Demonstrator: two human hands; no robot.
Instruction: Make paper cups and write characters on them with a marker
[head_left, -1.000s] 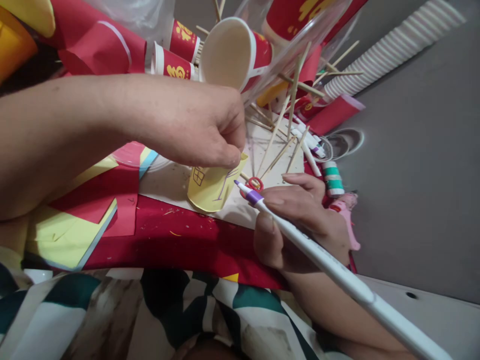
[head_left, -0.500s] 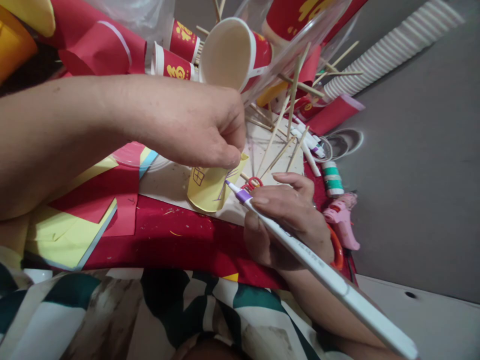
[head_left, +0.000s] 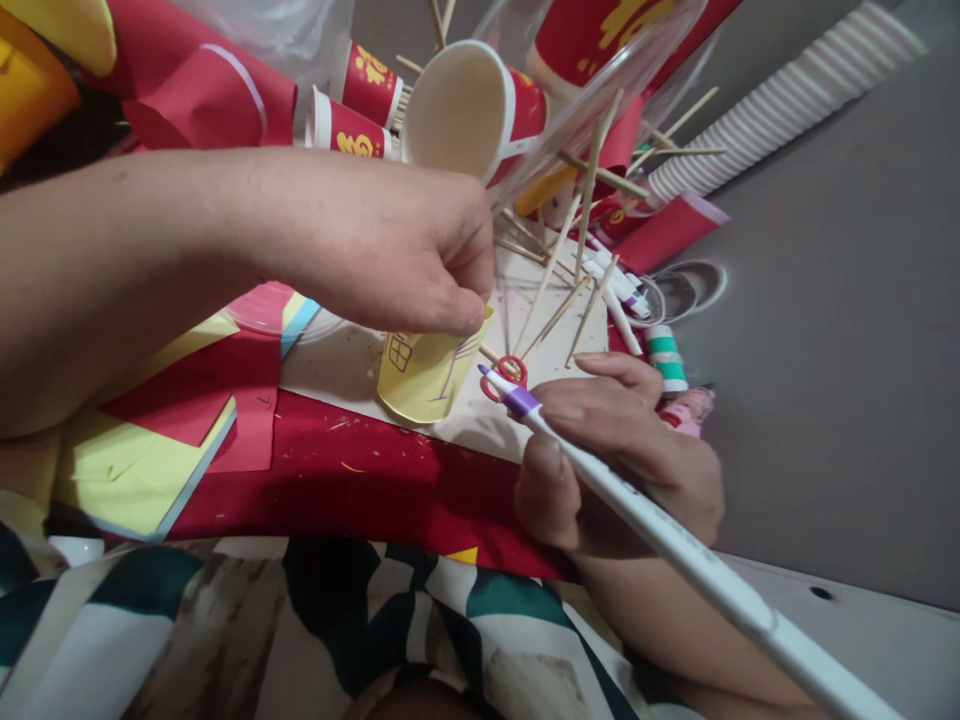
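The person wears a garment printed in large, irregular blocks of dark green, white and mottled brownish beige. The fabric lies in soft folds along the bottom of the view. The left forearm and the right forearm are both bare as far as the frame shows them. The left grip is a bare hand with a broad back and rounded knuckles. The right grip is a bare hand too, and its thumbnail is short, rounded and plain.
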